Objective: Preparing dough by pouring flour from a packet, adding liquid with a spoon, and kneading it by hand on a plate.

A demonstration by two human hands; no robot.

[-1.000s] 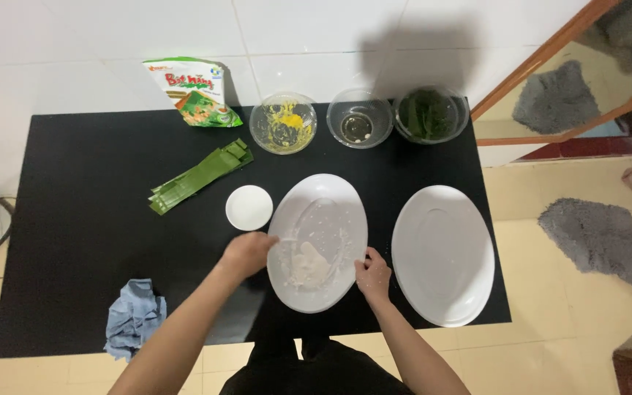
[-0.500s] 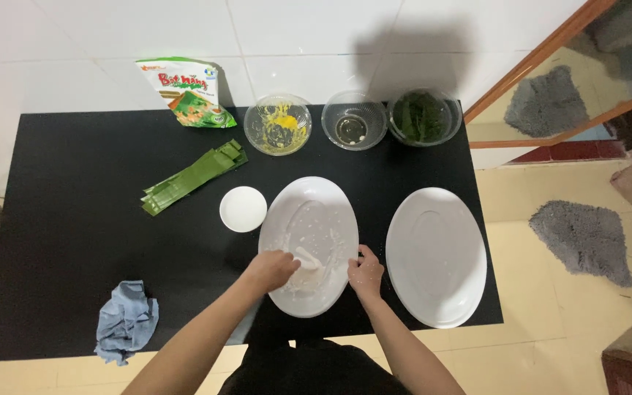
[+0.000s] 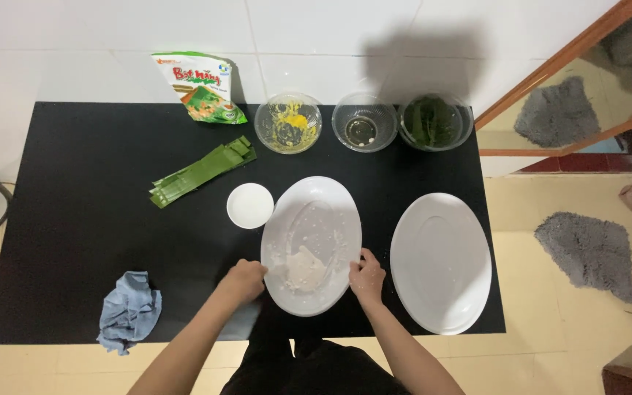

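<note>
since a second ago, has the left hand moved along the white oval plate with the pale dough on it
Yes. The left hand slid from the white oval plate's left rim, near the small round white dish, down toward its near-left edge, farther from that dish.

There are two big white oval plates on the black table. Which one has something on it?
The left oval plate, gripped at its near end by the left hand and right hand; it holds a pale dough sheet. The right oval plate is bare.

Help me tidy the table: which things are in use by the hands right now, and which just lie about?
In use: left hand, right hand, oval plate with white dough.

Lying about: empty oval plate, small white dish, folded green leaves, three glass bowls, flour packet, blue cloth.
</note>
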